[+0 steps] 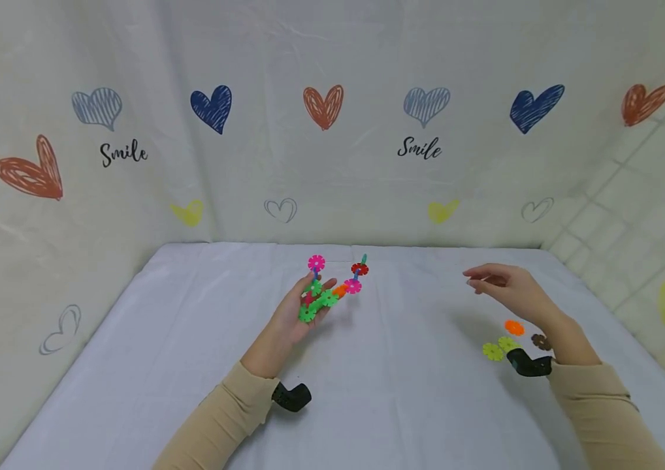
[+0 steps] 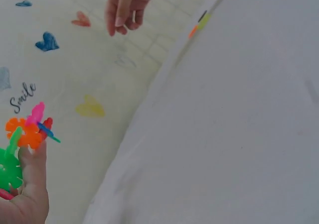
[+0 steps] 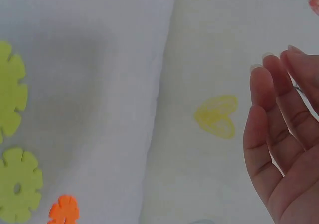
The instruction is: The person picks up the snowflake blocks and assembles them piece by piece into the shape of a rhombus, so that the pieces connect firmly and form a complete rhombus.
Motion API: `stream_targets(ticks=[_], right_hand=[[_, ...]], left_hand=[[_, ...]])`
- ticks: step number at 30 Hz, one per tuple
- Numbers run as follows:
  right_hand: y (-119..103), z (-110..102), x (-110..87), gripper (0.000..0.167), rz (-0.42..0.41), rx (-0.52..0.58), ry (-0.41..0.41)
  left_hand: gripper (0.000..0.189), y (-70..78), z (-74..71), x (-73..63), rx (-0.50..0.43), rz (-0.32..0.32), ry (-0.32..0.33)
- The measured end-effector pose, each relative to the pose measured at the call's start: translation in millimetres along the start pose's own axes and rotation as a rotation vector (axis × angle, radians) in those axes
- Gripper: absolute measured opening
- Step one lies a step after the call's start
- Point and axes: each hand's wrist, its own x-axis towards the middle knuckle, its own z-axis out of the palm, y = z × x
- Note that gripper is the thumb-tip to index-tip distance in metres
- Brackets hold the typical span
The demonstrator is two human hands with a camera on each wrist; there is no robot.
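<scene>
My left hand (image 1: pixel 290 320) holds a chain of linked plastic flower discs (image 1: pixel 328 299) above the middle of the table, palm turned upward. Green, orange, pink, red and blue pieces make up the chain, and its two ends stick up past the fingers. Part of it is hidden in the palm. In the left wrist view an orange disc (image 2: pixel 20 129) shows by a fingertip. Over the right side of the table hovers my right hand (image 1: pixel 511 290), fingers loosely bent and nothing between them; the right wrist view shows its bare palm (image 3: pixel 299 184).
Below the right hand lie loose flower discs: an orange one (image 1: pixel 515 328), two yellow-green ones (image 1: pixel 492 352) and a brown one (image 1: pixel 541 342) partly behind the wrist. A white cloth (image 1: pixel 391 391) covers the table. Behind it hangs a curtain (image 1: pixel 368 176) printed with hearts.
</scene>
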Motion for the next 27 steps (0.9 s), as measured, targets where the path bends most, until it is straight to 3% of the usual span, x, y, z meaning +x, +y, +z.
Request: stream_targets(ticks=[9,17,23,27], right_hand=[[36.9,-21.4,-16.5,0.035,0.129,-0.12,-0.076],[68.1,-32.6,-30.8,0.04,0.284,-0.147,-0.2],[81.0,-31.6,-34.0,0.037,0.332,-0.135,-0.238],[88.0,-30.3,-34.3,0.039,0.35,-0.118,-0.277]], left_hand=[[0.054,-0.3,-0.6,-1.8,-0.044,0.003,-0.071],[0.044,-0.9,-1.5,-1.2,-0.048,0.005,-0.066],[0.029,0.3,0.1,-3.7,-0.031,-0.034,-0.094],[0.036,-0.4,0.4,-4.2,-0.004,-0.042,-0.099]])
